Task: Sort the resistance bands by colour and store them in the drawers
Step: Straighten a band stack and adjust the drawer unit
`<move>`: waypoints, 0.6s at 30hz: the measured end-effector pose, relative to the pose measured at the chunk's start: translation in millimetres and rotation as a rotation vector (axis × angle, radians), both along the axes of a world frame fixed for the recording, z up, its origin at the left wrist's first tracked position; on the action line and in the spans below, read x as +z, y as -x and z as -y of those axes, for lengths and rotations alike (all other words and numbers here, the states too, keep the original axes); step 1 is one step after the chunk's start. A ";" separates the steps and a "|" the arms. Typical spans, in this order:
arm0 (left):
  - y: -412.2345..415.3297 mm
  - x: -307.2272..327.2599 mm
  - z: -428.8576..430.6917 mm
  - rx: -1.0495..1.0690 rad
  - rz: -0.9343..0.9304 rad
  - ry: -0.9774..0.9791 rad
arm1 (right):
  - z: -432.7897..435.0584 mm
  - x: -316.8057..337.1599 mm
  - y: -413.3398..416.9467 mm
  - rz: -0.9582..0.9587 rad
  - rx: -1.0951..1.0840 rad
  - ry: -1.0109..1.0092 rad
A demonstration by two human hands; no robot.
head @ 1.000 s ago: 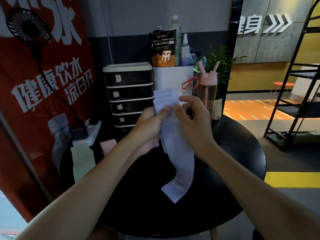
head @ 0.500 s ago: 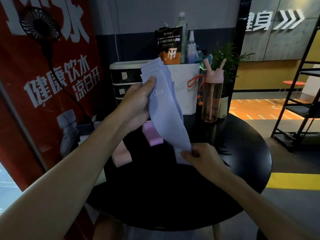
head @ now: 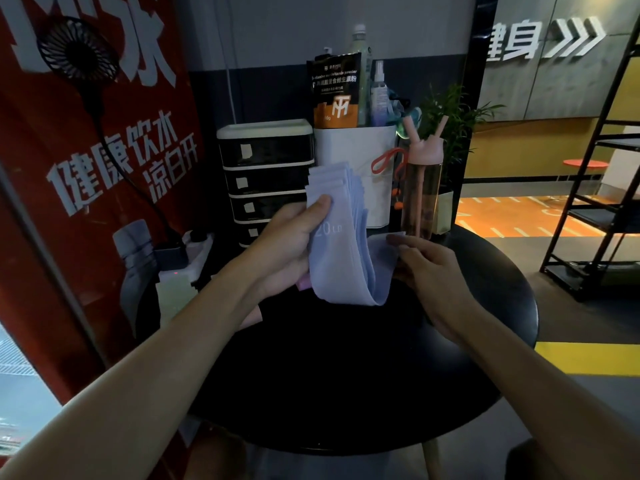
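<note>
Above the round black bench [head: 346, 393], the left hand [head: 287, 240] grips a sheaf of pale blue bands [head: 336, 261], its thumb clamped just over the "20 LB" print. The bands droop, then fold back up toward three o'clock, where the right hand [head: 427, 263] pinches their free end. The black drawer unit [head: 266, 181] stands at eleven o'clock behind the left hand. A pale green band [head: 173, 299] lies out at nine o'clock.

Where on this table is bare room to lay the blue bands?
Bare: near half of the black table, between the forearms, and right of the right hand. Crowded: the back, with drawer unit, white bin, pink bottle; the left edge, with power strip.
</note>
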State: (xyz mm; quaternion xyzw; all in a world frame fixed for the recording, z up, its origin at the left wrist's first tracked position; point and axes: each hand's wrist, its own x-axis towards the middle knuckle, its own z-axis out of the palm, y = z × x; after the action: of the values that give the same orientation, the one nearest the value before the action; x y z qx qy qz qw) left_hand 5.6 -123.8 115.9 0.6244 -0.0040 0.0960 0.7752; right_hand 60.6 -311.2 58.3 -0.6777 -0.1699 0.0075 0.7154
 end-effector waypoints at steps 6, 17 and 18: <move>-0.9 -37.2 15.9 -0.066 -0.003 0.013 | -5.5 -2.0 13.7 0.112 0.004 0.023; -12.8 -82.4 33.4 -0.040 0.122 -0.053 | -11.0 -18.3 11.1 0.056 0.218 -0.116; -14.2 -86.2 34.6 -0.028 0.122 -0.085 | -10.6 -19.6 10.8 0.064 0.208 -0.117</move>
State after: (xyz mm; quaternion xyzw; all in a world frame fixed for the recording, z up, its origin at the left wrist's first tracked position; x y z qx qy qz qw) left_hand 19.8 -158.4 29.7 0.6496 -0.0640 0.1231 0.7475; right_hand 49.8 -300.7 38.8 -0.6133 -0.2622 0.0502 0.7433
